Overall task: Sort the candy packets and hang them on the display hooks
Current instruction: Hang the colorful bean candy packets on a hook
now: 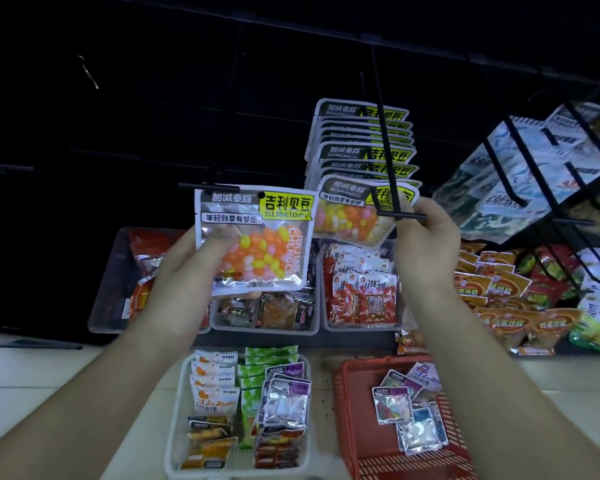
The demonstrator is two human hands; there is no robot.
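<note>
My left hand (187, 268) grips 1 candy packet (257, 237); I should slide its hole (261, 195) onto the hook tip (400, 215) beside my right hand (426, 251) fingers (430, 216), which pinch the hung packet (350, 213).

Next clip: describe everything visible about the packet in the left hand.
The candy packet is a glossy silver plastic pouch with a grey-and-yellow header, a round hang hole near the top, and a clear window showing orange, yellow and pink beans. It faces the camera, roughly upright, its top left corner by the crossbar of a black hook. The left hand grips its lower left, thumb on the front.
</note>
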